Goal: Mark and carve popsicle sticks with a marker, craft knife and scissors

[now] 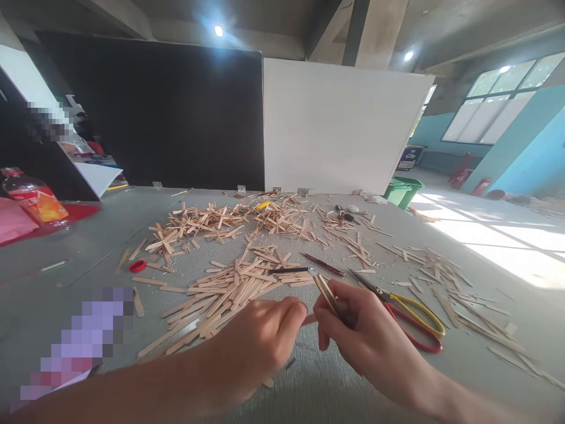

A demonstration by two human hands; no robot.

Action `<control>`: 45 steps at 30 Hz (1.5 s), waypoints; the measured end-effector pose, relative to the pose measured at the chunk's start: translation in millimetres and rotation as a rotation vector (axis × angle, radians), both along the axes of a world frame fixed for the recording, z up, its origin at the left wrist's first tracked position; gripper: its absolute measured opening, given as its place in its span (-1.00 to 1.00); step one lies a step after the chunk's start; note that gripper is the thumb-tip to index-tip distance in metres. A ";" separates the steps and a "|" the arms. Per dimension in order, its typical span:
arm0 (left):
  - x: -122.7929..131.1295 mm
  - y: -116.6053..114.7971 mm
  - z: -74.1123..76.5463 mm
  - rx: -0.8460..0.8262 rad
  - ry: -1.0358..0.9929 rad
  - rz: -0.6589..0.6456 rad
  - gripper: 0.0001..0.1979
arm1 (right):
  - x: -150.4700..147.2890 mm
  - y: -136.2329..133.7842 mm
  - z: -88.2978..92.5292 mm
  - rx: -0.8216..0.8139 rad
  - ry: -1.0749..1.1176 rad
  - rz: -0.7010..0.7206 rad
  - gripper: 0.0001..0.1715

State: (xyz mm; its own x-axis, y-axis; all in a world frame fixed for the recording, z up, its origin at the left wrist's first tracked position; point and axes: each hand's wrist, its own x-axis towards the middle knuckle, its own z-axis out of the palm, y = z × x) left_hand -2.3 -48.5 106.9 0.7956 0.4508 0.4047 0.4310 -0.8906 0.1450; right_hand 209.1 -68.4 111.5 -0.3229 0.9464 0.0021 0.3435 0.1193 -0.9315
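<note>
My left hand [260, 341] is closed in a pinch near the table's front edge, its fingertips on a small piece of wooden stick [310, 320] that bridges both hands. My right hand [362, 338] is closed too, gripping the other end of that piece and a thin dark tool with a pale blade [329, 296] that points up and away. Just beyond my left hand lies a heap of flat wooden craft sticks [229, 291]. Scissors with yellow and red handles [408, 318] lie on the table right beside my right hand.
More stick piles [207, 221] and offcuts [436, 274] cover the grey table. A dark pencil [289, 270] and a red pencil [323, 264] lie past the heap. A red ring [137, 266] sits at left, a red-labelled bottle [33, 200] at far left, black and white boards behind.
</note>
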 end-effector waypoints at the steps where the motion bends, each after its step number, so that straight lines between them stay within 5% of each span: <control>1: 0.8 0.0 0.6 -0.002 -0.015 -0.005 -0.73 | -0.7 0.8 0.1 -0.032 0.007 0.007 -0.68; 7: 0.4 8.7 6.9 -0.191 -0.227 0.241 -0.79 | -0.4 4.8 1.3 -0.010 0.148 -0.053 -0.63; 14: -7.0 22.8 29.0 -0.821 -0.252 0.398 -0.63 | 6.7 1.0 10.8 0.006 0.251 -0.077 -0.63; 19: -6.6 25.7 40.8 -1.263 -0.267 0.221 -0.72 | 5.4 -1.9 13.6 0.021 0.308 -0.060 -0.65; 25: -7.6 25.6 39.0 -1.515 -0.384 -0.061 -0.61 | 6.2 -6.8 14.1 0.078 0.272 -0.064 -0.68; 28: -7.2 20.8 40.5 -1.390 -0.413 0.024 -0.65 | 5.9 -8.3 13.2 0.120 0.236 -0.076 -0.72; 32: -4.1 11.6 38.0 -0.976 -0.426 0.166 -0.84 | 3.3 -9.2 9.8 0.110 0.214 -0.093 -0.75; 37: -3.5 5.6 23.4 -0.336 -0.408 0.009 -0.92 | 0.1 -9.7 6.7 0.058 0.253 -0.108 -0.68; 45: -6.5 6.4 12.5 -0.054 -0.359 -0.048 -0.85 | 0.3 -9.4 7.4 -0.027 0.283 -0.130 -0.58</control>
